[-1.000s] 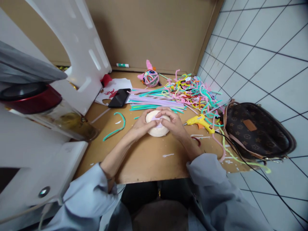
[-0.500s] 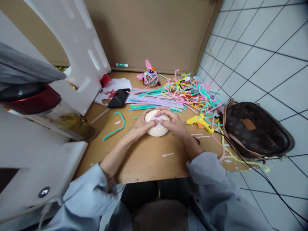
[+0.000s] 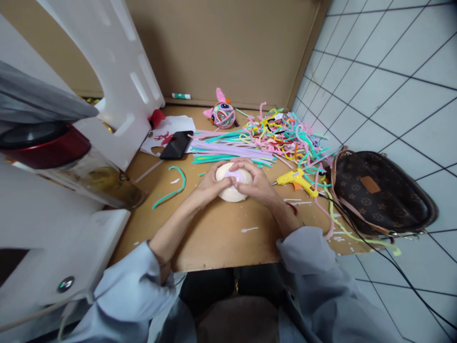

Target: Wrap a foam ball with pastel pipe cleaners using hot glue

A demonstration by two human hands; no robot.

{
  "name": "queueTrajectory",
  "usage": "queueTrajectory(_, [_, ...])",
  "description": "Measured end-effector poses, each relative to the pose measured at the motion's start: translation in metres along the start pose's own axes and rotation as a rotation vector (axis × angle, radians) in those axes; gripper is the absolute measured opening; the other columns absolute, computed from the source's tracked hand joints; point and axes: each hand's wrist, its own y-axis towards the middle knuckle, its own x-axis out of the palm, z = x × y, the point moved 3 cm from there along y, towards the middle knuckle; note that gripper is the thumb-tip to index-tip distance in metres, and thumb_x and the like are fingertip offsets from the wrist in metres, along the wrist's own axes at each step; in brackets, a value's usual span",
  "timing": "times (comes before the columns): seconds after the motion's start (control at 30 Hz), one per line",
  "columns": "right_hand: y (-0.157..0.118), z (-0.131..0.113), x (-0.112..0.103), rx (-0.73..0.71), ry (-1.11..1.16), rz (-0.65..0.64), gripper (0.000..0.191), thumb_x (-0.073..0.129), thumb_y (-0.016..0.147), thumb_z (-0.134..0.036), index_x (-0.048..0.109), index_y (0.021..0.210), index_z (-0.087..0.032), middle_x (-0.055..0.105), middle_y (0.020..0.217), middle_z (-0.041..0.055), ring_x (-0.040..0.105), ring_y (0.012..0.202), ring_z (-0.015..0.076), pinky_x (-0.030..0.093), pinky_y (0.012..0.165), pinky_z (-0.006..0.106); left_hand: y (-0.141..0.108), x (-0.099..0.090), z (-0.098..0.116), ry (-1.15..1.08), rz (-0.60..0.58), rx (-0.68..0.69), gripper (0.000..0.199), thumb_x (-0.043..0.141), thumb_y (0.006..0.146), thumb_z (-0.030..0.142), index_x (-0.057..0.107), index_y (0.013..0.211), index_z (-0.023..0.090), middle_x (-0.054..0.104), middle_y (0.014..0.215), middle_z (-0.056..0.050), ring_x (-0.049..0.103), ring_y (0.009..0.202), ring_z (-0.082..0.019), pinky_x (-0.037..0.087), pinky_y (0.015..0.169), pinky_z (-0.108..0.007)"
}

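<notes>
Between my two hands, over the middle of the table, is a cream-white ball (image 3: 231,193) with a pale purple patch (image 3: 233,175) on its upper face. My left hand (image 3: 211,183) is wrapped round its left side, thumb on the purple patch. Round the right side curves my right hand (image 3: 257,182), its thumb pressing near the patch's lower edge. Behind the hands lie straight purple and teal pipe cleaners (image 3: 239,151). A yellow glue gun (image 3: 298,179) rests just right of my right hand, and a bent teal pipe cleaner (image 3: 180,186) lies to the left.
A pink-eared craft ball with eyes (image 3: 223,115) stands at the back beside a tangled heap of pipe cleaners (image 3: 285,136). A black phone (image 3: 176,145) lies back left. A brown handbag (image 3: 382,190) sits at right, with a black cord by it. A clear bottle (image 3: 103,178) leans at left.
My right thumb has slid slightly down and right from the centre of the purple patch, showing more of it. Both hands keep hold of the ball.
</notes>
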Motion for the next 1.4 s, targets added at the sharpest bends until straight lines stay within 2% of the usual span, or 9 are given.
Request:
queueTrajectory(0.33, [0.001,0.002,0.002,-0.003,0.028,0.022,0.032,0.062,0.063,-0.022,0.061,0.095,-0.024,0.058,0.116,0.0042,0.052,0.119,0.0254,0.037,0.108,0.041,0.001,0.001,-0.002,-0.012,-0.014,0.01,0.087,0.066,0.058,0.05,0.046,0.134,0.012,0.065,0.118,-0.012,0.062,0.107,-0.031,0.053,0.089,-0.044])
queueTrajectory(0.53, [-0.001,0.005,-0.001,0.087,0.193,-0.028,0.035,0.066,0.068,-0.03,0.06,0.102,-0.024,0.054,0.128,0.005,0.05,0.124,0.0271,0.038,0.107,0.042,0.0,0.001,-0.002,0.003,0.0,0.008,0.086,0.067,0.058,0.05,0.048,0.133,0.013,0.065,0.119,-0.013,0.062,0.107,-0.032,0.052,0.09,-0.046])
queueTrajectory(0.8, [-0.001,0.007,0.0,0.119,0.236,0.024,0.032,0.067,0.066,-0.03,0.059,0.098,-0.025,0.057,0.125,0.004,0.052,0.121,0.0277,0.041,0.103,0.042,0.002,0.001,-0.008,-0.017,-0.004,0.029,0.084,0.07,0.06,0.053,0.051,0.132,0.014,0.066,0.119,-0.012,0.061,0.109,-0.033,0.051,0.093,-0.048])
queueTrajectory(1.03, [-0.003,0.006,-0.001,0.154,0.254,0.028,0.034,0.065,0.064,-0.028,0.059,0.097,-0.024,0.056,0.127,0.0038,0.053,0.118,0.0262,0.045,0.098,0.039,0.001,-0.001,-0.003,-0.067,-0.111,0.057,0.085,0.073,0.064,0.056,0.051,0.134,0.014,0.062,0.131,-0.014,0.058,0.12,-0.035,0.05,0.096,-0.044])
queueTrajectory(1.17, [-0.003,0.009,-0.002,0.172,0.276,0.027,0.034,0.066,0.065,-0.029,0.06,0.098,-0.024,0.054,0.129,0.0038,0.055,0.114,0.0253,0.047,0.092,0.037,0.001,-0.004,-0.007,-0.118,-0.152,0.048,0.086,0.076,0.065,0.059,0.051,0.136,0.017,0.061,0.134,-0.013,0.055,0.124,-0.036,0.048,0.1,-0.045])
queueTrajectory(1.4, [-0.002,0.013,-0.002,0.174,0.43,-0.004,0.039,0.072,0.064,-0.033,0.061,0.1,-0.024,0.056,0.128,0.0031,0.055,0.112,0.0237,0.047,0.091,0.032,0.005,-0.004,-0.014,-0.352,-0.227,0.016,0.076,0.057,0.078,0.074,0.058,0.131,0.018,0.062,0.135,-0.012,0.053,0.128,-0.034,0.04,0.11,-0.047])
